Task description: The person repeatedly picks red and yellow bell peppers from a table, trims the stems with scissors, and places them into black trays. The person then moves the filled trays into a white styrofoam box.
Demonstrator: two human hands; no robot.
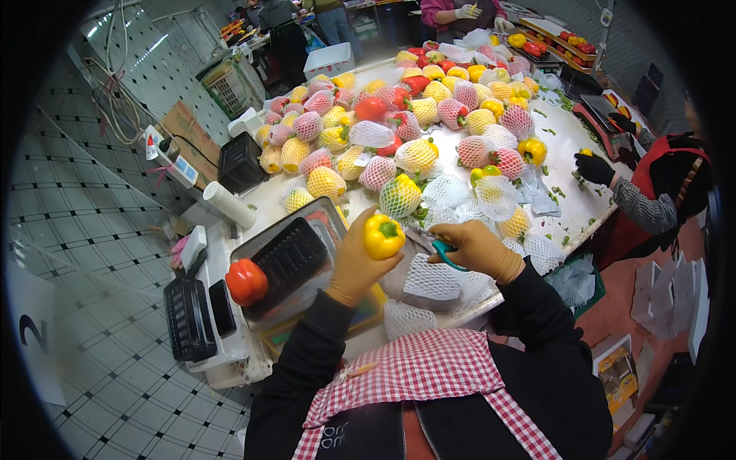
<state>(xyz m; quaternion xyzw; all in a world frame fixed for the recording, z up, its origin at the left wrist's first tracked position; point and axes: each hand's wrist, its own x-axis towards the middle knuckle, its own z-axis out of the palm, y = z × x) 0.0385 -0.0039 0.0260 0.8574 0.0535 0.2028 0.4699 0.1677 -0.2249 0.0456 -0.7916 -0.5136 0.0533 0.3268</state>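
My left hand [348, 270], in a tan glove, grips a yellow bell pepper [380, 246] with its green stem turned up. In my gloved right hand [482, 250] is a cutting tool with teal handles [444, 254], probably scissors; its blades are hard to make out. The tool is to the right of the pepper and apart from it. Below my hands lie white foam net sleeves [431, 279]. Left of my left hand, a red bell pepper [246, 282] rests by a black plastic punnet [290, 259] in a shallow tray [237, 250].
Beyond my hands, peppers in foam nets [417, 155] cover much of the white table [575, 198]. A white cylinder [229, 204] and a black basket [241, 163] stand at the left. On the right a co-worker's black-gloved hand [595, 168] reaches over the table edge. Another person [460, 17] works at the far end.
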